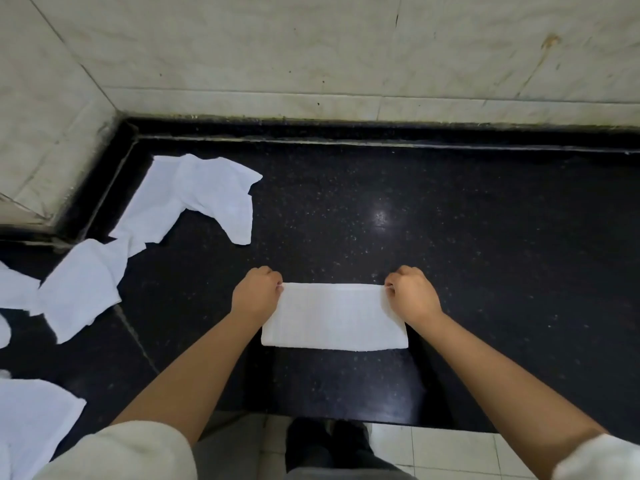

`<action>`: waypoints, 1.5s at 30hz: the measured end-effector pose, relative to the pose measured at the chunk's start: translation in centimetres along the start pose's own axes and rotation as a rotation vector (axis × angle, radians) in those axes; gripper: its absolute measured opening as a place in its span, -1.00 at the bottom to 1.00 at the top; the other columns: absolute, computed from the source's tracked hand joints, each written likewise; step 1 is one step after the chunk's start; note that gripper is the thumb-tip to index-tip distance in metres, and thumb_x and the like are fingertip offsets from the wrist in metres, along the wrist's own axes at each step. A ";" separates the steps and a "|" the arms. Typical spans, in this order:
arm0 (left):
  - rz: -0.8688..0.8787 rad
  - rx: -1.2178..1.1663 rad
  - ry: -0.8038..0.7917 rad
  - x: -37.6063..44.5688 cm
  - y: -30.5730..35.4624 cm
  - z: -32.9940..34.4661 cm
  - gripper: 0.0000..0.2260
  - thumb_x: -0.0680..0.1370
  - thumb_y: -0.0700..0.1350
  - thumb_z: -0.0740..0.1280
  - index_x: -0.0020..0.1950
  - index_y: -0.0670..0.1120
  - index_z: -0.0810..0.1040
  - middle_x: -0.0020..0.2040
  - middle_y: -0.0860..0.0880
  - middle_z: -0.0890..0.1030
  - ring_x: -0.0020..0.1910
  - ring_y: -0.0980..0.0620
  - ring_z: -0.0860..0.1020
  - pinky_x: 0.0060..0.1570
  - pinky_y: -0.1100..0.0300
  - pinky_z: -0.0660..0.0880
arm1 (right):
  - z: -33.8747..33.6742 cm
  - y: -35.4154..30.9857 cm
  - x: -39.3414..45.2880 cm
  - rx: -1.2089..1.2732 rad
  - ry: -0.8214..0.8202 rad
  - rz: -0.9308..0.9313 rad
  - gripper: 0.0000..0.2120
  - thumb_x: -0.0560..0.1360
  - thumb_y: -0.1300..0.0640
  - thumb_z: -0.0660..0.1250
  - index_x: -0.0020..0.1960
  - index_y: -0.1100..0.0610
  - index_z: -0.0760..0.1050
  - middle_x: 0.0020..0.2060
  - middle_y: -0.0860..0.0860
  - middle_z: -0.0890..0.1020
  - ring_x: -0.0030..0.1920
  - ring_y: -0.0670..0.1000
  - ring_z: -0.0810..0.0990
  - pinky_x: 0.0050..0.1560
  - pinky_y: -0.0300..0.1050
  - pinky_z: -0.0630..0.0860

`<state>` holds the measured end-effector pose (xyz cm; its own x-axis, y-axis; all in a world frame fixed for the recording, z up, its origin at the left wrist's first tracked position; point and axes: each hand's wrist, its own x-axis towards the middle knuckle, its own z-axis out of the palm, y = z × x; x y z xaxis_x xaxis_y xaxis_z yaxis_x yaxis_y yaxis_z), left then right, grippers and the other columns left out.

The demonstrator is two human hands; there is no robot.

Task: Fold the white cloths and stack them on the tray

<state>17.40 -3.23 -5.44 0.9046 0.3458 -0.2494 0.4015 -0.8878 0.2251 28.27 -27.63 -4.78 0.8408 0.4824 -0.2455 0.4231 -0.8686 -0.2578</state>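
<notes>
A white cloth (pixel 334 317), folded into a flat rectangle, lies on the black speckled counter (pixel 485 237) near its front edge. My left hand (pixel 256 292) pinches the cloth's far left corner and my right hand (pixel 412 294) pinches its far right corner. Loose white cloths lie unfolded to the left: one crumpled at the back corner (pixel 194 199), one spread out (pixel 81 289), and another at the lower left (pixel 31 420). No tray is in view.
A pale marble wall (pixel 311 57) rises behind the counter and turns forward at the left (pixel 41 133). A raised black rim (pixel 346 133) runs along the wall. Below the front edge are pale floor tiles (pixel 450 448) and dark shoes (pixel 329 441).
</notes>
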 end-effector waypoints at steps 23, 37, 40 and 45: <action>0.688 0.326 0.394 -3.2 -2.2 -1.8 -0.86 0.33 -0.20 0.20 -0.27 -0.07 0.54 -0.35 -0.01 0.55 -0.27 -0.01 0.40 -0.32 0.14 0.15 | 0.3 1.6 -5.4 -0.052 0.506 -0.230 -0.91 0.24 0.29 0.44 -0.29 0.14 0.61 -0.26 0.07 0.64 -0.12 0.02 0.50 -0.15 0.04 0.45; 0.188 0.126 -0.036 -2.2 2.4 1.5 -0.50 0.64 0.01 0.00 0.51 -0.21 0.05 0.55 -0.13 0.02 0.54 -0.06 -0.04 0.49 0.06 -0.04 | 1.8 -2.0 -5.2 -0.026 0.062 0.506 -0.69 0.54 0.01 0.14 0.15 0.20 0.44 0.14 0.12 0.53 0.17 0.13 0.45 0.14 0.01 0.32; 0.168 0.147 -0.089 -1.5 2.3 3.0 -0.28 0.47 0.20 -0.33 0.52 -0.19 -0.12 0.55 -0.13 -0.13 0.53 -0.05 -0.16 0.47 0.11 -0.24 | 2.2 -2.7 -4.8 0.021 0.055 0.562 -0.71 0.55 0.06 0.13 0.13 0.21 0.46 0.12 0.12 0.55 0.15 0.13 0.47 0.13 0.00 0.33; 0.181 0.122 -0.087 -1.5 2.0 3.5 -0.24 0.44 0.23 -0.34 0.52 -0.20 -0.13 0.55 -0.15 -0.15 0.53 -0.07 -0.18 0.40 0.15 -0.32 | 2.1 -3.0 -4.6 0.023 0.068 0.579 -0.75 0.54 0.09 0.14 0.08 0.21 0.48 0.08 0.11 0.57 0.11 0.12 0.48 0.09 -0.02 0.34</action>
<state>16.38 -6.61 -7.89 0.9421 0.1552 -0.2971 0.2092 -0.9648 0.1594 22.42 -27.01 -4.88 0.9530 -0.0792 -0.2923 -0.1187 -0.9857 -0.1199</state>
